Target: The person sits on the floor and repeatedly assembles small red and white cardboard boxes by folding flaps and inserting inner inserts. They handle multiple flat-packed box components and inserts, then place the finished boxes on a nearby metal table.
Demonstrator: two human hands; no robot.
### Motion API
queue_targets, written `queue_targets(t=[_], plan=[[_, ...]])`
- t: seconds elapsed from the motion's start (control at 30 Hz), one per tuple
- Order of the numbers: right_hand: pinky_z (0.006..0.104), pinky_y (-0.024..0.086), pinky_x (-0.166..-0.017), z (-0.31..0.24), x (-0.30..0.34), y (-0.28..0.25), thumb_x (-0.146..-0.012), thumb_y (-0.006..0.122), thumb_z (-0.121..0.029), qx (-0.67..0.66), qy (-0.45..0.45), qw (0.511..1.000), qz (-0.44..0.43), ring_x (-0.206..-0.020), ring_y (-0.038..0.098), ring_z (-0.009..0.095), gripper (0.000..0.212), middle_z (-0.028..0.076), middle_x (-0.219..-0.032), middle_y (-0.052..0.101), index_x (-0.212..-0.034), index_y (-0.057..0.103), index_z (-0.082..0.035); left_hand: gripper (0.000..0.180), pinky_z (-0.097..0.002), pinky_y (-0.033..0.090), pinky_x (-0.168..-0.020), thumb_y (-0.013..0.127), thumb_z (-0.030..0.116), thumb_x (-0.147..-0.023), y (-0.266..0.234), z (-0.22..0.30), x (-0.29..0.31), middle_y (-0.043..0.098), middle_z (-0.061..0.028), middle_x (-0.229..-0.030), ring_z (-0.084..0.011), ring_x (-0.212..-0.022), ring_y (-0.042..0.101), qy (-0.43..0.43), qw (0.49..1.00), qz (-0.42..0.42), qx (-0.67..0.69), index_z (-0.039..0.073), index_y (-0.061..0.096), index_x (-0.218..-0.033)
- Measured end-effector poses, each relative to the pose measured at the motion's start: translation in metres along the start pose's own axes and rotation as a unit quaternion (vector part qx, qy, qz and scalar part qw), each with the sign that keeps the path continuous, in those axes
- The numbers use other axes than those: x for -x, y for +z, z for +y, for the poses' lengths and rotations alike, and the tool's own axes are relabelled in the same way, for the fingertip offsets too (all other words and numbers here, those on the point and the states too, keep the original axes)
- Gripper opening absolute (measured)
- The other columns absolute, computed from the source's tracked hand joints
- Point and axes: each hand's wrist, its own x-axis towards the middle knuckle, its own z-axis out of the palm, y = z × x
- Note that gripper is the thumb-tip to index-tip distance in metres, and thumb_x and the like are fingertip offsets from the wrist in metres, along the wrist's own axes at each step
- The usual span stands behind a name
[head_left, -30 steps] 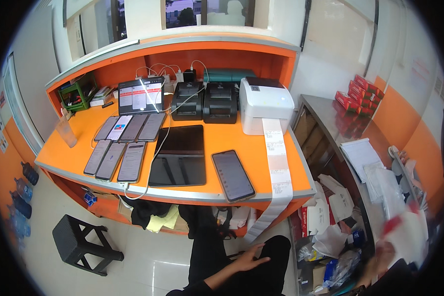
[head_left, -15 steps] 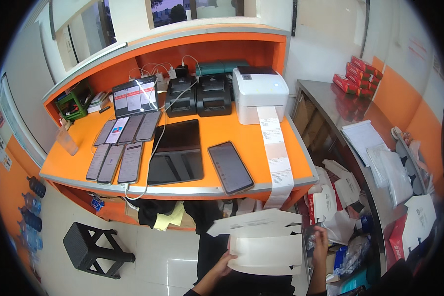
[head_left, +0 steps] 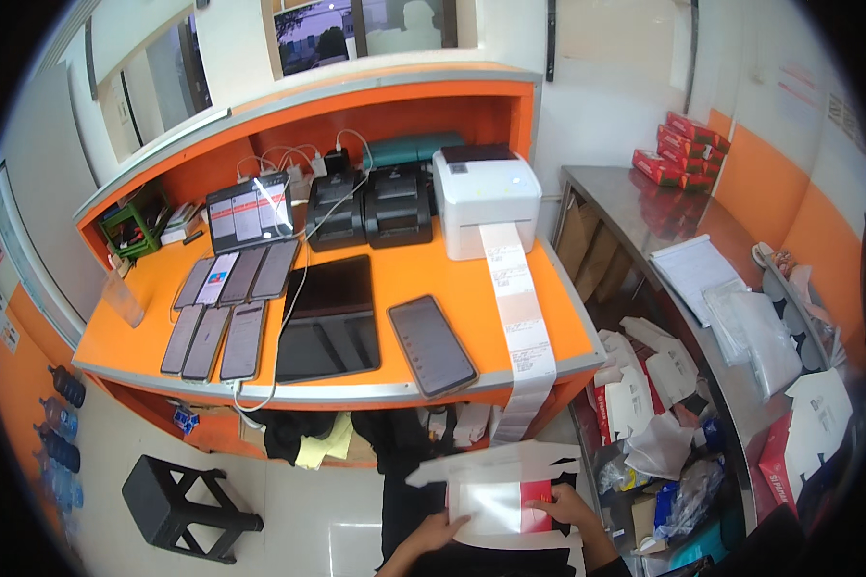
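Observation:
A partly folded white-and-red cardboard box (head_left: 486,504) is held low in front of me, its white back flap (head_left: 490,463) raised toward the desk. My left hand (head_left: 439,531) grips its left edge, the thumb lying over the board. On its right side, my right hand (head_left: 564,505) closes on the board beside a red panel, fingers bent over it. The fingers under the board are hidden. Just beyond the box, a long strip of printed labels (head_left: 526,337) hangs over the desk edge from a white label printer (head_left: 488,202).
The orange desk (head_left: 418,288) carries several phones (head_left: 242,338), a black tablet (head_left: 329,322), a larger phone (head_left: 433,346) and black printers (head_left: 397,207). A black stool (head_left: 178,505) stands left on the floor. To the right, a metal counter (head_left: 635,207) runs beside crumpled boxes and plastic.
My right hand, raised and apart before, has come left onto the box. A red panel now shows across the box's white inside. The whole view has shifted slightly.

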Motion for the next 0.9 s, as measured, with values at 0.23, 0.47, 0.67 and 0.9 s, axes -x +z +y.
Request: queue_targets(t=[0.23, 0.47, 0.67, 0.9], plan=[[0.0278, 0.048, -0.061, 0.015, -0.007, -0.012, -0.078, 0.072, -0.04, 0.086, -0.052, 0.992, -0.078, -0.063, 0.063, 0.015, 0.04, 0.006, -0.067, 0.066, -0.08, 0.068, -0.001, 0.072, -0.0398, 0.049, -0.079, 0.046, 0.068, -0.081, 0.011, 0.065, -0.006, 0.067, -0.0163, -0.095, -0.029, -0.088, 0.065, 0.006, 0.965, -0.031, -0.259, 0.002, 0.063, -0.105], [0.0319, 0.053, -0.071, 0.031, 0.007, -0.012, -0.088, 0.062, -0.036, -0.357, 0.225, 0.904, 0.076, -0.077, 0.064, 0.022, 0.049, 0.014, -0.1, 0.064, -0.122, 0.051, -0.002, 0.022, -0.0294, 0.045, -0.087, 0.055, 0.021, -0.093, 0.093, 0.015, -0.102, 0.061, -0.003, -0.104, -0.0144, -0.096, 0.058, 0.001, 0.908, -0.052, 0.416, 0.006, 0.055, -0.109], [0.0383, 0.049, -0.085, 0.036, 0.048, 0.069, -0.084, 0.064, -0.015, -0.234, 0.014, 0.858, 0.457, -0.113, 0.052, 0.029, 0.047, 0.016, -0.118, 0.048, -0.125, 0.042, -0.006, 0.024, -0.0345, 0.041, -0.097, 0.051, 0.019, -0.095, 0.131, -0.07, -0.173, 0.06, -0.0065, -0.108, -0.0179, -0.102, 0.057, 0.016, 0.788, -0.103, 0.606, 0.005, 0.052, -0.114], [0.0404, 0.039, -0.099, -0.045, 0.066, 0.078, -0.083, 0.067, -0.01, -0.221, -0.191, 0.865, 0.408, -0.127, 0.037, 0.03, 0.061, 0.016, -0.133, 0.032, -0.131, 0.029, -0.004, 0.027, -0.0397, 0.042, -0.098, 0.048, 0.016, -0.096, 0.115, 0.001, -0.138, 0.057, -0.0088, -0.115, -0.0217, -0.108, 0.055, 0.03, 0.752, -0.075, 0.654, 0.005, 0.048, -0.12]])
